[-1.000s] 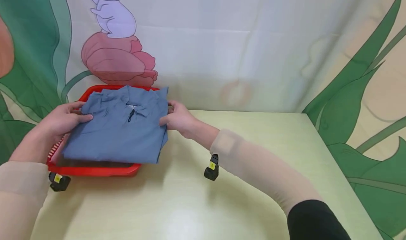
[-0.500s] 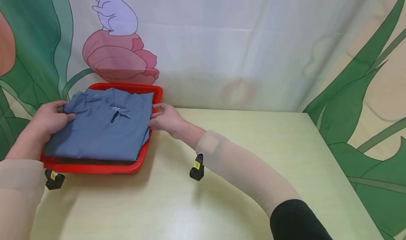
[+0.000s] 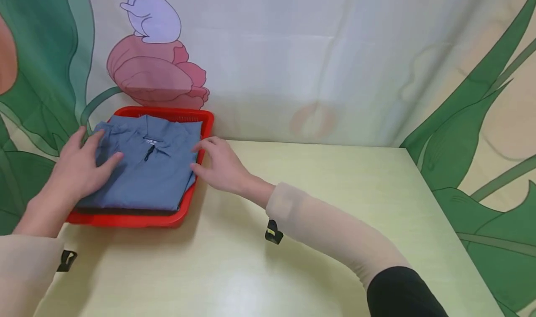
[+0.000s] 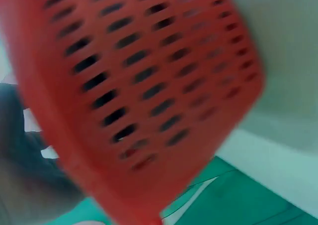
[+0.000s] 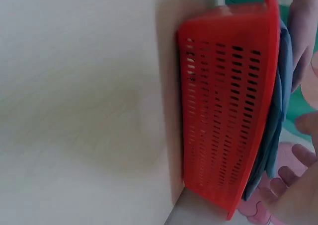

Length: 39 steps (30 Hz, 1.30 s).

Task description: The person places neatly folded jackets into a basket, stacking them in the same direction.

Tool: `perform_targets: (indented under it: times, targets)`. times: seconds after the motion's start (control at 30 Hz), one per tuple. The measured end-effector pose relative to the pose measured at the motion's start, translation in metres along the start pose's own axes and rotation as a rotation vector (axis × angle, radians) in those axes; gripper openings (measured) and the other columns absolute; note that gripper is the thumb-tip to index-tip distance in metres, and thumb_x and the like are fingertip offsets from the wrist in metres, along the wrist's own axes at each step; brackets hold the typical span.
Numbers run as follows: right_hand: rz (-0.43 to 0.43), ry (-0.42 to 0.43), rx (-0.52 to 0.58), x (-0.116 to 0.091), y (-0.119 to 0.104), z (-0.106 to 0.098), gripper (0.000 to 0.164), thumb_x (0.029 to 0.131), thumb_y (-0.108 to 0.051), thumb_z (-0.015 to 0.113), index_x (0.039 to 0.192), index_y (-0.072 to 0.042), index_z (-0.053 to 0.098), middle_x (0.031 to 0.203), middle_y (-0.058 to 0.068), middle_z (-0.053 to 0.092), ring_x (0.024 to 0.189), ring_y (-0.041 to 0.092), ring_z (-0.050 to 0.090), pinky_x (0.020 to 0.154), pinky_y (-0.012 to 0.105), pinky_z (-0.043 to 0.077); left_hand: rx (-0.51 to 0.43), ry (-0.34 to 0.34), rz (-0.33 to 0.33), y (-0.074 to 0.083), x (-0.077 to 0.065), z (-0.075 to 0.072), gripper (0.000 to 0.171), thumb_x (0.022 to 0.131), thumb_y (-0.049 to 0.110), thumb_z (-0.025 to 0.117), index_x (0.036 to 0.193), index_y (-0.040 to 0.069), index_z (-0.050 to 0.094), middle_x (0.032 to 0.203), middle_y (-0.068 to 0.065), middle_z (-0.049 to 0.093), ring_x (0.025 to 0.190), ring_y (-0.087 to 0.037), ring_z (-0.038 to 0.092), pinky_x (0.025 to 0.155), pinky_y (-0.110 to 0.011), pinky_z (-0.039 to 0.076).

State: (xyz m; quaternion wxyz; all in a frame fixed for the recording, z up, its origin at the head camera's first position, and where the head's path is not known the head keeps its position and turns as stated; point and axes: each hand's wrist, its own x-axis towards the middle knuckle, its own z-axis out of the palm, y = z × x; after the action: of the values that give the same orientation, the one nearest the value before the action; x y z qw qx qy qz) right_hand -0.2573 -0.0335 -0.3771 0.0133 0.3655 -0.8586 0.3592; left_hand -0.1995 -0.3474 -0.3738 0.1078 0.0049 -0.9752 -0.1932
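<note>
A folded blue-grey shirt (image 3: 155,182), its collar at the far side and a dark zip pull near the neck, lies in a red plastic basket (image 3: 138,220). Over the shirt's left edge is my left hand (image 3: 81,168), fingers spread and gripping nothing. My right hand (image 3: 219,165) is at the shirt's right edge with thumb and fingers apart. In the right wrist view, the right hand (image 5: 298,180) is beside the shirt (image 5: 278,106), apart from it. The left wrist view is blurred and mostly filled by the slotted basket wall (image 4: 139,86).
The basket stands on a pale table (image 3: 314,214) at its far left, close to a printed curtain (image 3: 293,65). Something dark (image 3: 125,211) shows beneath the shirt at the basket's near side. Small black cameras (image 3: 273,233) hang at both wrists.
The shirt has moved left and come down into the basket. Both hands have let go of its edges; the left hand has spread its fingers over it.
</note>
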Motion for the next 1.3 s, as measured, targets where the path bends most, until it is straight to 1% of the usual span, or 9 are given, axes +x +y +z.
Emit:
perform_targets:
  times: [0.07, 0.13, 0.27, 0.47, 0.63, 0.87, 1.03, 1.17, 1.3]
  targets:
    - [-0.062, -0.030, -0.076, -0.001, -0.001, 0.003, 0.047, 0.097, -0.028, 0.072, 0.137, -0.006, 0.061, 0.140, 0.009, 0.055, 0.131, 0.020, 0.047, 0.106, 0.023, 0.042, 0.001, -0.039, 0.049, -0.001, -0.004, 0.008, 0.077, 0.106, 0.040, 0.049, 0.157, -0.010, 0.020, 0.160, -0.042, 0.002, 0.146, -0.061, 0.002, 0.113, -0.074, 0.012]
    - [-0.096, -0.080, -0.138, -0.001, -0.002, 0.007, 0.052, 0.098, -0.034, 0.070, 0.141, -0.007, 0.058, 0.143, 0.008, 0.053, 0.133, 0.019, 0.046, 0.108, 0.023, 0.040, 0.002, -0.097, 0.056, -0.003, -0.008, 0.016, 0.081, 0.107, 0.047, 0.044, 0.157, -0.011, 0.017, 0.159, -0.042, -0.003, 0.146, -0.062, -0.003, 0.112, -0.075, 0.011]
    - [-0.114, -0.176, -0.248, -0.001, -0.001, 0.019, 0.057, 0.099, -0.045, 0.065, 0.145, -0.011, 0.057, 0.147, 0.005, 0.053, 0.137, 0.017, 0.044, 0.114, 0.026, 0.035, 0.028, -0.223, 0.014, -0.006, -0.014, 0.028, 0.086, 0.107, 0.054, 0.035, 0.158, -0.010, 0.006, 0.157, -0.044, -0.010, 0.143, -0.064, -0.009, 0.107, -0.080, 0.013]
    - [-0.125, -0.255, -0.462, -0.002, 0.001, 0.035, 0.055, 0.104, -0.048, 0.053, 0.149, -0.015, 0.056, 0.156, 0.006, 0.046, 0.147, 0.021, 0.034, 0.123, 0.047, 0.019, 0.085, -0.354, -0.010, -0.006, -0.014, 0.033, 0.092, 0.106, 0.058, 0.033, 0.156, -0.012, -0.001, 0.155, -0.046, -0.014, 0.141, -0.066, -0.013, 0.108, -0.079, 0.008]
    - [-0.145, -0.305, -0.554, -0.004, 0.002, 0.041, 0.055, 0.109, -0.046, 0.038, 0.154, -0.016, 0.050, 0.162, 0.005, 0.038, 0.153, 0.022, 0.023, 0.124, 0.047, 0.014, 0.093, -0.424, -0.030, -0.015, -0.004, 0.043, 0.099, 0.103, 0.066, 0.029, 0.156, -0.012, -0.002, 0.154, -0.047, -0.015, 0.140, -0.065, -0.017, 0.110, -0.077, -0.001]
    - [-0.162, -0.327, -0.572, -0.002, 0.005, 0.039, 0.054, 0.111, -0.045, 0.032, 0.153, -0.018, 0.051, 0.162, 0.005, 0.038, 0.154, 0.023, 0.020, 0.124, 0.047, 0.015, 0.087, -0.505, -0.064, -0.048, 0.021, 0.072, 0.114, 0.094, 0.081, 0.028, 0.157, -0.006, -0.009, 0.156, -0.043, -0.021, 0.141, -0.061, -0.024, 0.110, -0.075, -0.010]
    - [-0.186, -0.310, -0.518, 0.001, 0.010, 0.038, 0.050, 0.111, -0.041, 0.036, 0.150, -0.015, 0.053, 0.160, 0.007, 0.040, 0.153, 0.024, 0.021, 0.124, 0.038, 0.015, 0.074, -0.525, -0.076, -0.055, 0.033, 0.078, 0.122, 0.089, 0.087, 0.029, 0.158, -0.006, -0.008, 0.156, -0.042, -0.021, 0.140, -0.061, -0.024, 0.110, -0.074, -0.013]
    - [-0.209, -0.319, -0.407, -0.003, 0.014, 0.039, 0.049, 0.111, -0.037, 0.041, 0.150, -0.011, 0.053, 0.162, 0.011, 0.037, 0.155, 0.024, 0.017, 0.121, 0.024, 0.009, 0.084, -0.503, -0.069, -0.047, 0.025, 0.074, 0.120, 0.090, 0.086, 0.027, 0.158, -0.007, -0.006, 0.156, -0.043, -0.019, 0.141, -0.062, -0.022, 0.110, -0.074, -0.010]
    - [-0.200, -0.344, -0.294, -0.016, 0.014, 0.034, 0.051, 0.110, -0.036, 0.045, 0.154, -0.011, 0.047, 0.167, 0.009, 0.028, 0.156, 0.020, 0.010, 0.119, 0.020, 0.013, 0.124, -0.429, -0.075, -0.018, 0.007, 0.058, 0.105, 0.099, 0.070, 0.035, 0.157, -0.010, 0.000, 0.156, -0.045, -0.014, 0.142, -0.063, -0.016, 0.110, -0.077, -0.006]
